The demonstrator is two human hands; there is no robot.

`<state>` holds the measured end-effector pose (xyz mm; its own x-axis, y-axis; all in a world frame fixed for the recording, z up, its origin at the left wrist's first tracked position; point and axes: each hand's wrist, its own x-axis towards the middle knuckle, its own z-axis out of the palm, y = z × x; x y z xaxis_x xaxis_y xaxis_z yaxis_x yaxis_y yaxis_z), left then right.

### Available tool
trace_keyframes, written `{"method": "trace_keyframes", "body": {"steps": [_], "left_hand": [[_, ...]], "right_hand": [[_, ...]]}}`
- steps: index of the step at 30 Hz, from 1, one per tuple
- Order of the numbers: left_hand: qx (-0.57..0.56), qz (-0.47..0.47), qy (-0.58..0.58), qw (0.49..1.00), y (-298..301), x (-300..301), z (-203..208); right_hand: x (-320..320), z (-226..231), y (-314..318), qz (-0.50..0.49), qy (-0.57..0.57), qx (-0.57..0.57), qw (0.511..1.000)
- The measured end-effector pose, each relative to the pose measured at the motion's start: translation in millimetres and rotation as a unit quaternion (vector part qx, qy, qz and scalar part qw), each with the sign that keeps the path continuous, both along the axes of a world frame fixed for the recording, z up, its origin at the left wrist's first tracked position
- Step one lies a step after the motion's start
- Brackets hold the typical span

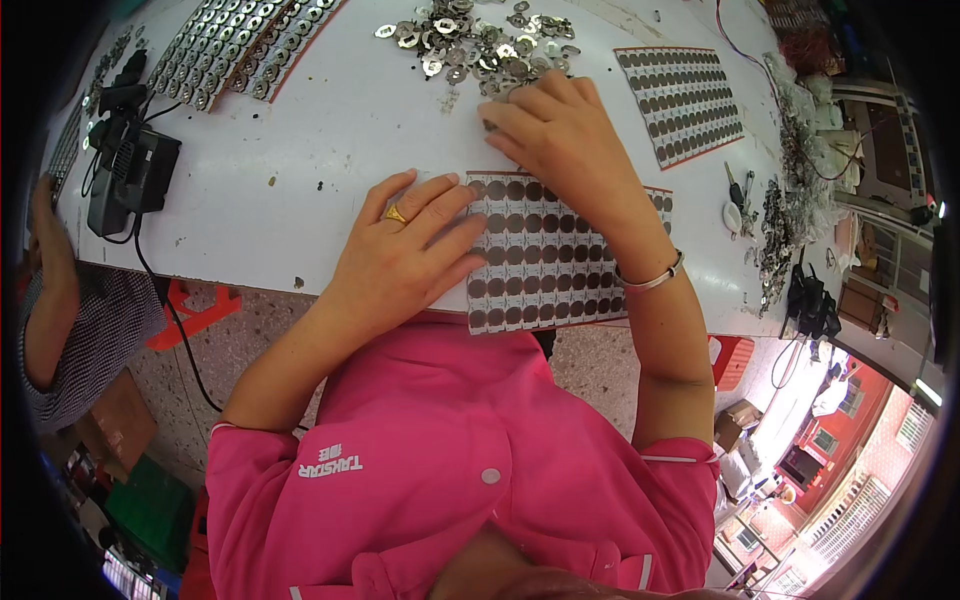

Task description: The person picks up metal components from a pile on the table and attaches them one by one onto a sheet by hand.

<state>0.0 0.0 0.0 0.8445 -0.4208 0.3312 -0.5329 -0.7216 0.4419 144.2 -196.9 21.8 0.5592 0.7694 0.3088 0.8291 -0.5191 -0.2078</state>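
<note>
A white panel of small circuit boards [510, 255], with rows of dark round spots, lies at the table's front edge. My left hand [405, 250], a gold ring on one finger, rests with fingers spread, their tips on the panel's left edge. Above the panel's far side is my right hand [560, 140], a bangle on its wrist, its fingers bent. Thumb and forefinger come together around something small and dark, mostly hidden. Just beyond the right hand lies a heap of loose metal discs [500, 50] with cut-outs. My right forearm covers part of the panel.
Another spotted panel [680, 105] lies at the far right. Panels bearing metal pieces [215, 45] lie at the far left. A black device [145, 170] with a cable stands on the left; a co-worker's arm [50, 290] is beside it. Small metal parts [770, 240] lie at right.
</note>
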Motion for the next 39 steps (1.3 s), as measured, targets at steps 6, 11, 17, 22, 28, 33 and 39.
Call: {"method": "trace_keyframes", "body": {"steps": [6, 11, 17, 22, 28, 33, 39], "left_hand": [[0.007, 0.028, -0.011, 1.0, -1.9, -3.1, -1.5], [-0.083, 0.085, 0.007, 0.993, -3.6, -5.8, 1.0], [-0.153, 0.099, -0.057, 0.982, 4.6, 16.2, 6.9], [-0.208, 0.087, -0.017, 0.974, 1.2, 18.5, 4.0], [-0.177, 0.089, 0.02, 0.98, -2.9, 15.1, 2.8], [-0.101, 0.121, 0.01, 0.988, -4.9, 11.1, 3.6], [-0.035, 0.115, 0.053, 0.991, -4.7, 10.6, -4.1]], "right_hand": [[0.6, -11.2, 10.8, -0.003, -0.064, -0.034, 0.997], [-28.5, 11.6, 2.3, -0.109, 0.319, 0.187, 0.923], [-58.2, 12.3, -0.8, -0.081, 0.456, 0.228, 0.857], [-73.2, 13.0, 7.8, -0.087, 0.496, 0.337, 0.796], [-73.1, 6.4, 4.4, -0.13, 0.511, 0.334, 0.781], [-72.2, 7.6, -0.2, -0.201, 0.528, 0.255, 0.785], [-74.4, -2.9, 5.9, -0.19, 0.431, 0.206, 0.858]]}}
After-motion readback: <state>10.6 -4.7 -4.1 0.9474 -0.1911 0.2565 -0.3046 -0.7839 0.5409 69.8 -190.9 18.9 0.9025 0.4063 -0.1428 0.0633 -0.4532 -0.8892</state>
